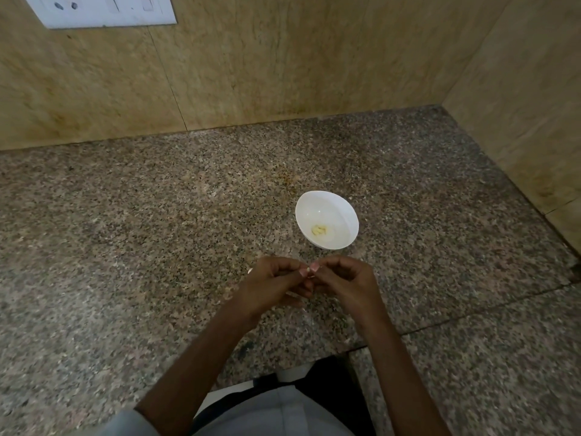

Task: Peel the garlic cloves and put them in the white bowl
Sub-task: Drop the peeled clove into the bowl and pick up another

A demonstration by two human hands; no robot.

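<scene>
Head view: left hand and right hand, fingers curled, jointly pinch a garlic clove; white bowl holding peeled cloves sits at their one o'clock.

White bowl (pale yellow cloves inside), speckled brown-grey granite counter, tan veined wall
</scene>
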